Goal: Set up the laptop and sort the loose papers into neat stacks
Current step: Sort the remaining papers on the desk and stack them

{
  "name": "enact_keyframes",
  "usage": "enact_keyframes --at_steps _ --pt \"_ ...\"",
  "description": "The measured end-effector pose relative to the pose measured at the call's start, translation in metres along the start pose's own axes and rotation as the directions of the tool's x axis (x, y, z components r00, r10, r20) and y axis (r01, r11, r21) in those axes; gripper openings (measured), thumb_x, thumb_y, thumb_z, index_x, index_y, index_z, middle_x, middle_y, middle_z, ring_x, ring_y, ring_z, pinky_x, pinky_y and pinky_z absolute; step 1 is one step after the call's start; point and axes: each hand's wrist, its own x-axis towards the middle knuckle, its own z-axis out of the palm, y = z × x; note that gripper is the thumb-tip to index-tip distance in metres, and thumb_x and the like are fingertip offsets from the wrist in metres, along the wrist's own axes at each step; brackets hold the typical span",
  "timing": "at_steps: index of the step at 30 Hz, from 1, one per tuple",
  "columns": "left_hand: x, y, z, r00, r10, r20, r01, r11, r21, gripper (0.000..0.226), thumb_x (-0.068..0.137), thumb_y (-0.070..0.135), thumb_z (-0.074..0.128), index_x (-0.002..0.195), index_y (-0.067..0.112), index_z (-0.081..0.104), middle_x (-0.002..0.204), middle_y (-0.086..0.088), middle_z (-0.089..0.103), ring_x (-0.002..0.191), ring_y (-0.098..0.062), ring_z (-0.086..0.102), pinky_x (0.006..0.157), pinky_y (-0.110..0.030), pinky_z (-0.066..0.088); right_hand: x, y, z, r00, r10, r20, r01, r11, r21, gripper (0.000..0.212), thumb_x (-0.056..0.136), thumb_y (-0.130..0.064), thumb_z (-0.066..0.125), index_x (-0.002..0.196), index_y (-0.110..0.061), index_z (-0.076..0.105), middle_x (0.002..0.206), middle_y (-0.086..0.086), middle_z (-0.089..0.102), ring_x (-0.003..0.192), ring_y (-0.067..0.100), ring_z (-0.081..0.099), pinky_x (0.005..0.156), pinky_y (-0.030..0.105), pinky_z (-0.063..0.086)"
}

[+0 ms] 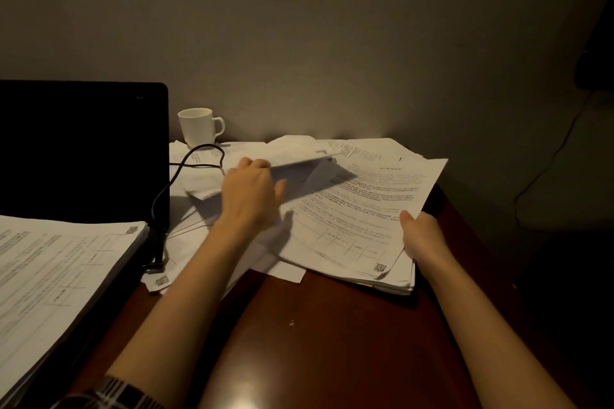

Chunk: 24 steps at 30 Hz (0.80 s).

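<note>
An open black laptop point(79, 149) stands at the left with its screen dark. A thick stack of printed papers point(56, 272) lies over its keyboard. Loose white sheets point(206, 176) are scattered across the middle of the dark wooden desk point(332, 325). My left hand point(249, 196) reaches into them and lifts the edge of one sheet point(295, 156) off the pile. My right hand point(423, 236) grips the right edge of a printed stack point(358, 219), thumb on top.
A white mug point(199, 126) stands at the back by the wall, beside the laptop. A black cable point(186, 166) loops from the laptop over the loose sheets. Another cable point(545, 169) hangs down the wall at the right. The desk's right edge is close to my right hand.
</note>
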Motion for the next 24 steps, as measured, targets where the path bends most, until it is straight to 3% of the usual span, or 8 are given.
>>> enact_keyframes --at_steps 4,8,11,14,16,18,22,24 --pt "-0.022 0.040 -0.018 0.975 0.223 -0.026 -0.224 0.969 -0.107 0.031 0.092 0.017 0.051 0.121 0.012 0.060 0.135 0.001 0.054 0.113 -0.020 0.048 0.078 -0.035 0.051 -0.007 -0.001 0.000 0.998 -0.053 0.030 0.051 0.998 0.039 0.034 0.103 -0.018 0.036 0.133 -0.009 0.050 0.127 0.008 0.058 0.107 0.026 0.058 0.078 0.031 0.046" --pt "-0.040 0.059 -0.025 0.871 0.466 0.155 -0.448 0.883 -0.138 0.070 0.090 0.012 0.057 0.150 0.025 0.024 0.159 0.001 0.016 0.136 -0.020 0.033 0.101 -0.034 0.043 -0.012 -0.002 0.000 0.996 -0.074 0.046 0.068 0.990 0.126 0.031 0.103 -0.018 0.036 0.128 -0.010 0.053 0.116 0.006 0.060 0.096 0.021 0.057 0.073 0.029 0.049" --pt "-0.044 0.061 -0.028 0.795 0.538 0.280 -0.498 0.842 -0.207 0.080 0.094 0.024 0.055 0.149 0.043 0.000 0.161 -0.004 -0.005 0.130 -0.022 0.043 0.094 -0.029 0.046 -0.014 -0.003 0.001 0.996 -0.083 0.031 0.079 0.990 0.121 0.033 0.103 -0.018 0.035 0.131 -0.011 0.051 0.124 0.008 0.059 0.103 0.024 0.057 0.083 0.034 0.047" --pt "-0.040 0.053 -0.022 0.884 0.413 0.219 -0.391 0.910 -0.139 0.070 0.095 0.049 0.039 0.150 0.039 -0.004 0.154 -0.011 0.030 0.105 -0.023 0.060 0.076 -0.030 0.049 -0.015 -0.004 0.000 0.998 -0.054 0.043 0.047 0.989 0.144 0.033 0.103 -0.018 0.036 0.130 -0.010 0.052 0.112 0.004 0.060 0.093 0.020 0.057 0.068 0.026 0.048" --pt "-0.037 0.047 -0.013 0.931 0.342 0.129 -0.336 0.940 -0.063 0.067 0.095 0.041 0.043 0.151 0.033 0.006 0.129 -0.003 0.060 0.099 -0.022 0.063 0.076 -0.031 0.051 -0.015 -0.004 -0.001 0.998 -0.039 0.044 0.032 0.990 0.140 0.032 0.103 -0.020 0.035 0.128 -0.010 0.053 0.107 0.003 0.060 0.089 0.019 0.058 0.063 0.024 0.047" --pt "-0.039 0.048 -0.006 0.953 0.298 0.060 -0.283 0.942 -0.183 0.067 0.094 0.029 0.050 0.150 0.031 0.014 0.122 -0.001 0.065 0.102 -0.025 0.064 0.082 -0.036 0.053 -0.014 -0.004 0.000 0.999 -0.035 0.033 0.031 0.994 0.109 0.032 0.103 -0.022 0.035 0.125 -0.009 0.055 0.113 0.008 0.062 0.091 0.022 0.059 0.069 0.030 0.049" --pt "-0.051 0.068 -0.001 0.940 0.327 -0.096 -0.319 0.748 -0.582 0.069 0.089 0.017 0.065 0.148 0.020 0.030 0.116 -0.008 0.068 0.101 -0.029 0.066 0.089 -0.032 0.051 -0.014 -0.010 -0.001 0.999 0.034 0.028 -0.036 0.993 0.109 0.043 0.102 -0.037 0.034 0.108 -0.004 0.061 0.113 0.018 0.064 0.100 0.033 0.062 0.086 0.043 0.050" --pt "-0.061 0.079 0.000 0.907 0.381 -0.177 -0.396 0.633 -0.665 0.065 0.086 0.021 0.066 0.143 0.014 0.038 0.108 -0.010 0.071 0.095 -0.025 0.068 0.084 -0.022 0.048 -0.015 -0.012 -0.003 0.998 0.030 0.062 -0.041 0.980 0.196 0.038 0.099 -0.043 0.040 0.106 -0.013 0.063 0.104 0.006 0.066 0.094 0.023 0.063 0.077 0.035 0.050"
